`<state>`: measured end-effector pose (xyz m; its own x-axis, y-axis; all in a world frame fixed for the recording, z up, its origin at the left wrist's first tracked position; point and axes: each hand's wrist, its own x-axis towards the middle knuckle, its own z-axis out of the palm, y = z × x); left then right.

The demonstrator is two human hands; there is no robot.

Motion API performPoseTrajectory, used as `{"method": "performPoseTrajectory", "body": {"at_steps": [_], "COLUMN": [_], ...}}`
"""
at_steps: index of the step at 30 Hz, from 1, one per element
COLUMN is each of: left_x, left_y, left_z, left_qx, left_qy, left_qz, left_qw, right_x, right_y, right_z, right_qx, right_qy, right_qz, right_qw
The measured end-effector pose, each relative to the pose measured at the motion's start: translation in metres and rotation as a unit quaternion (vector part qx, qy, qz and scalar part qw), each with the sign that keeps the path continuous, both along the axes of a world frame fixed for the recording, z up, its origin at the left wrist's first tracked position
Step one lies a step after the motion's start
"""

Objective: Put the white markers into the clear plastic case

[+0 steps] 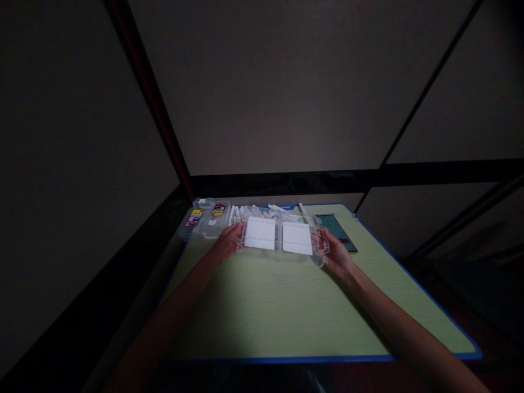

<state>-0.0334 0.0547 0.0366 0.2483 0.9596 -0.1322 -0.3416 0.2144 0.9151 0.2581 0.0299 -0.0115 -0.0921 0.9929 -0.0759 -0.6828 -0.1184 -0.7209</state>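
Left hand: my left hand (229,239) grasps one end of the clear case (279,240), at the end nearer to the table's left edge.
Right hand: my right hand (338,252) grasps the other end, toward the table's right edge.
Clear case: it is spread open over the far half of the table (266,305); whether it touches the surface, I cannot tell.
White panels: two panels (260,233) show, one in each half. If they are loose, a strong tilt could make them slide out.
Hinge: I judge it thin; if my two hands bend or twist unequally, it could crack.
White sticks: pen-like sticks (242,212) lie along the table's far edge. A push from the case could roll some over that edge.
Labelled case: another clear case (223,224) lies at the table's far left corner; my left knuckles could knock it if I swing wide.
Dark slab: this flat thing (333,228), perhaps a tablet, lies at the table's far right. If my right grip slips, the case could scratch it.
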Motion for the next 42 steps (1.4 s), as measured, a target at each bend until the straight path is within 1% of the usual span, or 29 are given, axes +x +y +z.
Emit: {"method": "performPoseTrajectory", "body": {"at_steps": [4,7,9,10,12,14,16,18,23,27,31,34,36,39,42], "left_x": [0.005,0.005,0.002,0.0,-0.003,-0.005,-0.005,-0.004,-0.004,-0.004,-0.004,-0.004,-0.004,-0.005,-0.006], "left_y": [-0.019,-0.042,-0.059,-0.066,-0.079,-0.087,-0.089,-0.087,-0.08,-0.078,-0.076,-0.074,-0.073,-0.072,-0.071], "left_z": [-0.004,-0.013,-0.022,-0.026,-0.033,-0.038,-0.042,-0.044,-0.056,-0.061,-0.061,-0.062,-0.062,-0.063,-0.063], "left_qx": [-0.021,-0.053,-0.07,-0.074,-0.068,-0.062,-0.056,-0.051,-0.038,-0.029,-0.025,-0.011,-0.011,-0.015,-0.004], "left_qy": [-0.03,-0.041,-0.028,-0.016,0.01,0.031,0.047,0.057,0.085,0.104,0.129,0.144,0.143,0.146,0.171], "left_qz": [-0.008,0.02,0.055,0.061,0.062,0.061,0.067,0.073,0.078,0.084,0.096,0.096,0.093,0.091,0.089], "left_qw": [0.999,0.998,0.996,0.995,0.996,0.996,0.995,0.994,0.993,0.991,0.987,0.985,0.985,0.985,0.981], "right_x": [0.001,-0.001,-0.002,-0.003,-0.004,-0.005,-0.005,-0.004,0.001,0.002,0.002,0.002,0.002,0.002,0.002], "right_y": [-0.014,-0.03,-0.043,-0.05,-0.06,-0.066,-0.067,-0.066,-0.066,-0.067,-0.065,-0.064,-0.063,-0.064,-0.064], "right_z": [0.002,-0.003,-0.006,-0.008,-0.01,-0.011,-0.011,-0.012,-0.012,-0.012,-0.014,-0.014,-0.014,-0.013,-0.013], "right_qx": [-0.015,-0.023,-0.021,-0.019,-0.008,0.008,0.025,0.043,0.091,0.105,0.103,0.104,0.103,0.103,0.105], "right_qy": [-0.074,-0.156,-0.22,-0.253,-0.316,-0.378,-0.441,-0.504,-0.646,-0.729,-0.785,-0.811,-0.824,-0.835,-0.841], "right_qz": [-0.039,-0.085,-0.112,-0.117,-0.115,-0.109,-0.1,-0.092,-0.092,-0.075,-0.057,-0.045,-0.04,-0.036,-0.033], "right_qw": [0.996,0.984,0.969,0.96,0.942,0.919,0.891,0.858,0.752,0.672,0.609,0.573,0.556,0.539,0.53]}}
